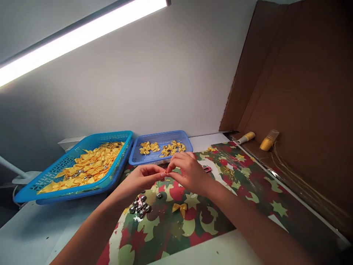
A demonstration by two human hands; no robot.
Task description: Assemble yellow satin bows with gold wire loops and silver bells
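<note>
My left hand (147, 176) and my right hand (189, 173) meet fingertip to fingertip over the patterned mat. Both are closed in a pinch, and whatever sits between the fingers is too small or hidden to make out. Below them on the mat lies a yellow ribbon bow (180, 209). To its left is a cluster of shiny silver bells or beads (140, 207), with a single one (159, 195) apart from the group. A small pink-red tool (207, 169) shows partly behind my right hand.
A teal basket (35, 189) heaped with yellow bows stands at the left, and a smaller blue basket (132, 156) with several bows is behind my hands. Gold twist ties (229, 173) lie at right, near two yellow-wound spools (246, 137) by the cardboard wall (298, 92).
</note>
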